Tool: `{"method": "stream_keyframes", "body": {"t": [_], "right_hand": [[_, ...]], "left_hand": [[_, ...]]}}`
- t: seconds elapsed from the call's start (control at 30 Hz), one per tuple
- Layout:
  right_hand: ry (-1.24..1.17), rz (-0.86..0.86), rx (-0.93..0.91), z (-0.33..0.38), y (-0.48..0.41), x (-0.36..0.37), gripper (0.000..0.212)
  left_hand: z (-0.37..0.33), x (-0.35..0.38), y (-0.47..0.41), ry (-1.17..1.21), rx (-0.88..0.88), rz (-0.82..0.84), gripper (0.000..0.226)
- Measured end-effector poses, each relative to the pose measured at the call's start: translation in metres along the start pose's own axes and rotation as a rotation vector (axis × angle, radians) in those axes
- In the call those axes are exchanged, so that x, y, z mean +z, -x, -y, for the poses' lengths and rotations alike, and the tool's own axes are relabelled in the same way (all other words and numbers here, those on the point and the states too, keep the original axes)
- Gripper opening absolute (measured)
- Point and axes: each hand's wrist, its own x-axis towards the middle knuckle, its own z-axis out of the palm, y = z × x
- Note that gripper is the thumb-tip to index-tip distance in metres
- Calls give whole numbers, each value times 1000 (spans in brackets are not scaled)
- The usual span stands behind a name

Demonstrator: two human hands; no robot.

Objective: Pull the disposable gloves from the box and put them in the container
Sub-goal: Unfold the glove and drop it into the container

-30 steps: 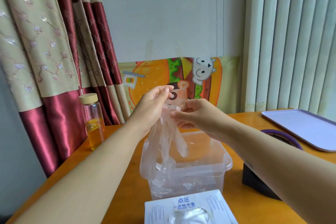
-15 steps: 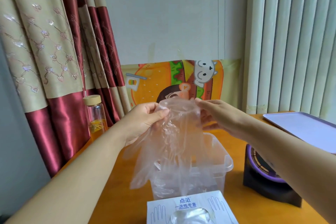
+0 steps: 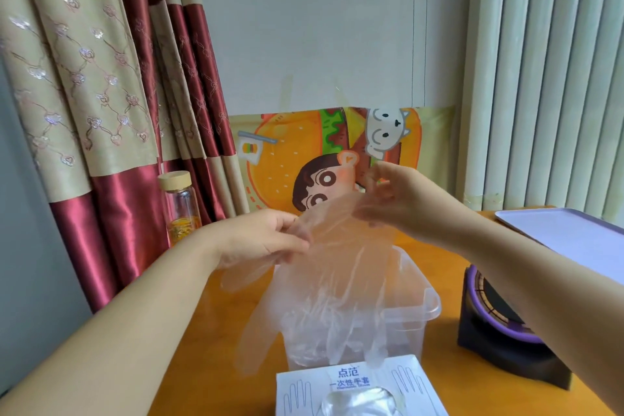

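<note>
now | left grip [image 3: 260, 241], right grip [image 3: 400, 201] both pinching one glove [image 3: 337, 284] | over one container [image 3: 435, 309] | one box [image 3: 304, 383]

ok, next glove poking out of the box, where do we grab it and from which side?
Pinch the crumpled film bunched in the oval opening, coming straight down from above. The glove box lies flat with that opening facing up, so the film is the only exposed part. The left hand and right hand hold the spread glove now.
</note>
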Motion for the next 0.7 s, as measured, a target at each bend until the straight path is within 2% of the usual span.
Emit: {"method": "stream_keyframes", "body": {"t": [0.07,0.17,0.2,0.27,0.37,0.43,0.5,0.57,0.7], "right_hand": [[-131,21,34,-3,0,-2,29],[-295,52,96,-6,-3,0,32],[-319,72,108,-6,-3,2,32],[-334,114,110,-3,-5,8,33],[-288,124,92,-2,-5,14,32],[-172,76,36,-3,-3,15,31],[-36,27,-62,2,-3,14,28],[48,30,-154,12,-4,12,24],[251,213,-216,35,-12,11,9]], "left_hand": [[9,-8,5,32,-41,64,27],[20,-14,8,313,-46,115,82],[20,-14,7,332,-30,118,87],[16,-9,5,290,13,99,71],[8,-2,2,290,81,-40,19],[5,-4,2,380,106,-113,3],[6,-8,3,442,116,-146,9],[6,-13,5,431,115,-143,28],[0,-19,6,353,107,-93,51]]}}
